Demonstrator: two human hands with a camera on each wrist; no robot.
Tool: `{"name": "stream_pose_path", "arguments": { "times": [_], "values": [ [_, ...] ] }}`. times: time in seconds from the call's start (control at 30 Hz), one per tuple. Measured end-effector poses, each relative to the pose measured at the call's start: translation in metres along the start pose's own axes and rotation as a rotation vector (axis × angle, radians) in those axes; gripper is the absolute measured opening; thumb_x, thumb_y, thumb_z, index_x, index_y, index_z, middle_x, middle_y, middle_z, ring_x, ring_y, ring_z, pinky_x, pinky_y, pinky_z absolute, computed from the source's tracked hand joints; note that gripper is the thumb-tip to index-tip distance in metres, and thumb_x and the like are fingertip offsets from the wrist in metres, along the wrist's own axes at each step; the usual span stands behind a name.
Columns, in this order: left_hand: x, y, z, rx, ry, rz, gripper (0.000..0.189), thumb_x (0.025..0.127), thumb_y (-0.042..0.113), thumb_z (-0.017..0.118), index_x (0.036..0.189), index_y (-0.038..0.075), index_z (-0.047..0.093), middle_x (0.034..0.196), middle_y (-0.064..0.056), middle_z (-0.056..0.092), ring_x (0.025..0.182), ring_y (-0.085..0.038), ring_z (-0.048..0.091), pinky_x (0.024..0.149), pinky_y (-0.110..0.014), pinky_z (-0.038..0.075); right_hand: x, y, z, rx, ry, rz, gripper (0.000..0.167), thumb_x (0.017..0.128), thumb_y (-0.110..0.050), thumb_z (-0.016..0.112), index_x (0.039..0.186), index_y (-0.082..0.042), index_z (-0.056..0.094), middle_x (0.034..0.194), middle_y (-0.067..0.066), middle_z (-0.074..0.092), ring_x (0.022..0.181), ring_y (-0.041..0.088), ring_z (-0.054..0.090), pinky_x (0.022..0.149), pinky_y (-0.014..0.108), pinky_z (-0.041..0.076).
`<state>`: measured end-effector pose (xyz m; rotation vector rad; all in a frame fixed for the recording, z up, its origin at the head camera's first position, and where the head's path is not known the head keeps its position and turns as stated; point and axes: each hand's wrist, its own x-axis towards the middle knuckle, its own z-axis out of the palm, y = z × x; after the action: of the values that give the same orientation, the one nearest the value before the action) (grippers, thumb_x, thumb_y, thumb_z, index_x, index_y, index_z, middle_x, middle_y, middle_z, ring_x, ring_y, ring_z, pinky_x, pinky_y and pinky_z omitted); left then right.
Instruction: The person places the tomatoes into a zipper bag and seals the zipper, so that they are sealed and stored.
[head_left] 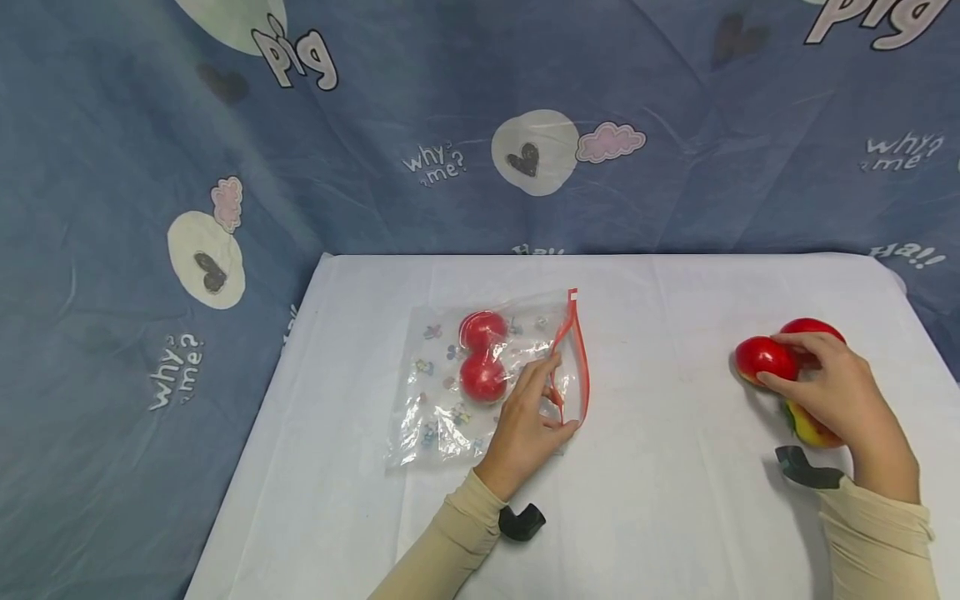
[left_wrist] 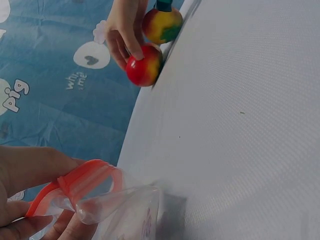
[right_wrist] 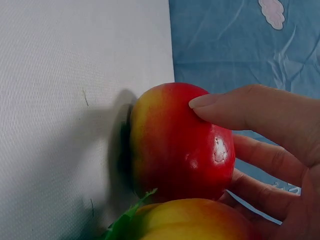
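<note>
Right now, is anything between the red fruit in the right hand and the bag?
Nothing visible: only white tabletop lies between the red fruit in the right hand and the bag's red rim, which the left hand holds.

Right hand (right_wrist: 300,145) around a glossy red-yellow fruit (right_wrist: 180,145), yellow-orange fruit (right_wrist: 190,222) beside it

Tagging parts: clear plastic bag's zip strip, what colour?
The zip strip is orange-red, clearest in the left wrist view.

The white-covered table (head_left: 660,517) carries a clear bag (head_left: 420,417). Right of the bag lie a red fruit (head_left: 813,325) and a yellow-red fruit (head_left: 813,429).
</note>
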<state>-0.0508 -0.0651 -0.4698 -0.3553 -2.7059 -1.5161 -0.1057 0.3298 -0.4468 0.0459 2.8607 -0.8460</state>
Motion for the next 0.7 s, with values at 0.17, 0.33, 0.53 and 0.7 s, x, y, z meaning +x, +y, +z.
{"name": "stream_pose_path", "arguments": {
  "times": [0.17, 0.33, 0.53, 0.7],
  "values": [
    [0.0, -0.001, 0.001, -0.001, 0.002, 0.003, 0.09, 0.077, 0.002, 0.089, 0.154, 0.009, 0.043, 0.132, -0.01, 0.056, 0.1, -0.014, 0.06, 0.074, -0.012, 0.059, 0.0, -0.001, 0.001, 0.003, 0.003, -0.006, 0.079, 0.089, -0.035, 0.082, 0.148, 0.003, 0.045, 0.142, 0.038, 0.044, 0.122, 0.058, 0.042, 0.089, 0.08, 0.047],
    [0.0, -0.002, 0.001, -0.013, -0.002, -0.002, 0.09, 0.078, 0.002, 0.088, 0.154, 0.007, 0.042, 0.132, -0.01, 0.056, 0.1, -0.015, 0.06, 0.075, -0.013, 0.06, 0.0, -0.001, 0.0, 0.007, -0.013, -0.008, 0.081, 0.087, -0.034, 0.083, 0.149, 0.002, 0.045, 0.143, 0.038, 0.043, 0.122, 0.058, 0.041, 0.088, 0.079, 0.048],
    [0.0, -0.001, 0.001, -0.004, 0.002, 0.001, 0.09, 0.077, 0.002, 0.089, 0.154, 0.01, 0.043, 0.131, -0.01, 0.057, 0.1, -0.014, 0.061, 0.074, -0.012, 0.059, 0.0, -0.006, 0.001, 0.033, -0.009, -0.023, 0.079, 0.087, -0.036, 0.083, 0.148, 0.0, 0.047, 0.143, 0.035, 0.046, 0.124, 0.057, 0.041, 0.088, 0.078, 0.048],
    [-0.001, -0.002, 0.001, 0.003, 0.008, 0.008, 0.09, 0.077, 0.002, 0.089, 0.154, 0.012, 0.043, 0.13, -0.01, 0.057, 0.099, -0.014, 0.06, 0.074, -0.011, 0.059, 0.001, -0.011, 0.005, 0.074, 0.027, -0.063, 0.074, 0.088, -0.036, 0.083, 0.146, -0.003, 0.052, 0.138, 0.031, 0.052, 0.122, 0.052, 0.046, 0.083, 0.053, 0.058]
  ]
}}
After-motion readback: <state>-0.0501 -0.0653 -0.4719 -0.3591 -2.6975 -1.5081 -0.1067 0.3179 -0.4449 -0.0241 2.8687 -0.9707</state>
